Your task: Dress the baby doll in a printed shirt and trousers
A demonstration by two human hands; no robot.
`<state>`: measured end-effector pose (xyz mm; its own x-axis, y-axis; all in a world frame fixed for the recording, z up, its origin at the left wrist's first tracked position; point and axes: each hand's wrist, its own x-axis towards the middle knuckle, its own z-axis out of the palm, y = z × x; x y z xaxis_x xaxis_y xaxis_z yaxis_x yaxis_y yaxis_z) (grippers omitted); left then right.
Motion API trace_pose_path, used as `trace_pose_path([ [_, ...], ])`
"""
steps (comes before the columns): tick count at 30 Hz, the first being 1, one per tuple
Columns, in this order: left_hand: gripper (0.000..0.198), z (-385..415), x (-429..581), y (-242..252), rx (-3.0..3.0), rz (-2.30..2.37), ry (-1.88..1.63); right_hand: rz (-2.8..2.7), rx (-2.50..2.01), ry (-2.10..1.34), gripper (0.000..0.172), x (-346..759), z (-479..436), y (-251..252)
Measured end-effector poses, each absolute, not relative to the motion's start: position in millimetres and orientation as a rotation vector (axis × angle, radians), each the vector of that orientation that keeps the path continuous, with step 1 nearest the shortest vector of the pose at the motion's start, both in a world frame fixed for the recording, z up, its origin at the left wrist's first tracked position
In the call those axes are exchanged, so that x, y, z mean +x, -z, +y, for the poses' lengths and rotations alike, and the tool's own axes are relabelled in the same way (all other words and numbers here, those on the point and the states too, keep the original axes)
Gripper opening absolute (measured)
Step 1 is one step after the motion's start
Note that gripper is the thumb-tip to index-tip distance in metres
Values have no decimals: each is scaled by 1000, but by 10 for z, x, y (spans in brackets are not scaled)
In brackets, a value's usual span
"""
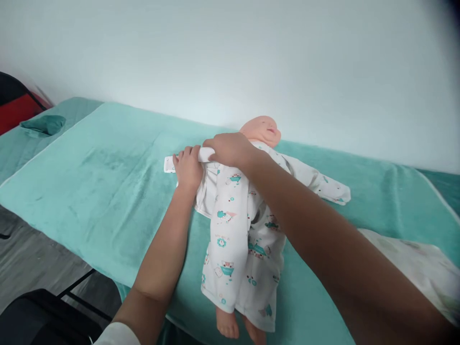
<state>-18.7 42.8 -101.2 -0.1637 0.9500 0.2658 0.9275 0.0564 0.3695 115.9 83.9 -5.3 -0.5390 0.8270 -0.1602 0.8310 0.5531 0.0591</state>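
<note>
In the head view, I can see the left hand (189, 167) with its fingers curled over a white, soft-looking cloth sleeve (170, 164), the flat cuff poking out just left of that grip. The right hand (230, 149) is bent down onto the same cloth nearer the shoulder, seemingly pinching it, though its fingertips are partly hidden. Beneath and between both grips lies a smooth, pinkish, plastic-looking baby doll (259, 129), dressed in loose white clothing (230, 225) with teal prints, on a surface (118, 201) spread with plush teal cloth. I'd judge the doll fairly light and firm, its clothing limp, easily bunched and not slippery; cuff and shoulder look the sensible places to take hold. The doll's long axis runs away from the person: its head (262, 128) sits just beyond the right grip, turned rightward, while its bare feet (227, 325) point back toward the person, well below both grips. The other sleeve (332, 188) slants out to the right of the right grip, untouched.
</note>
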Motion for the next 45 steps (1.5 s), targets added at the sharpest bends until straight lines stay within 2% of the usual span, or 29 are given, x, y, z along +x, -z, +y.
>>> trace_pose_path([
  [5, 56, 425, -220, 1016, 1946, 2322, -641, 2815, 1638, 330, 41, 1517, 734, 128],
  [9, 60, 411, -214, 1012, 1921, 2335, -668, 2981, 2206, 568, 46, 2180, 391, 483],
  [12, 60, 408, -195, 1017, 1901, 2355, -667, 2848, 2589, 334, 49, 2659, 89, 892],
  [16, 62, 420, -167, 1018, 1902, 2374, -675, 2651, 2676, -58, 55, 2939, -103, 1241],
  [22, 78, 424, -112, 995, 2030, 2268, -739, 2556, 2835, -87, 56, 2832, 56, 1259],
  [26, 81, 435, -58, 995, 2063, 2091, -887, 2523, 2851, -42, 57, 2804, 102, 1260],
  [29, 72, 446, -26, 990, 1952, 1964, -1119, 2496, 2872, 4, 57, 2792, 91, 1254],
  [32, 54, 392, 5, 936, 1759, 1769, -1363, 2479, 2916, 27, 57, 2766, 83, 1229],
  [35, 37, 236, 82, 789, 1693, 1540, -1461, 2487, 2941, 75, 56, 2747, 85, 1191],
  [40, 30, -23, 424, 419, 2038, 1172, -1240, 2518, 2966, 171, 53, 2767, 95, 1115],
  [45, 36, 94, 1008, 162, 2520, 1190, -632, 2388, 3141, 210, 47, 2802, 129, 1096],
])
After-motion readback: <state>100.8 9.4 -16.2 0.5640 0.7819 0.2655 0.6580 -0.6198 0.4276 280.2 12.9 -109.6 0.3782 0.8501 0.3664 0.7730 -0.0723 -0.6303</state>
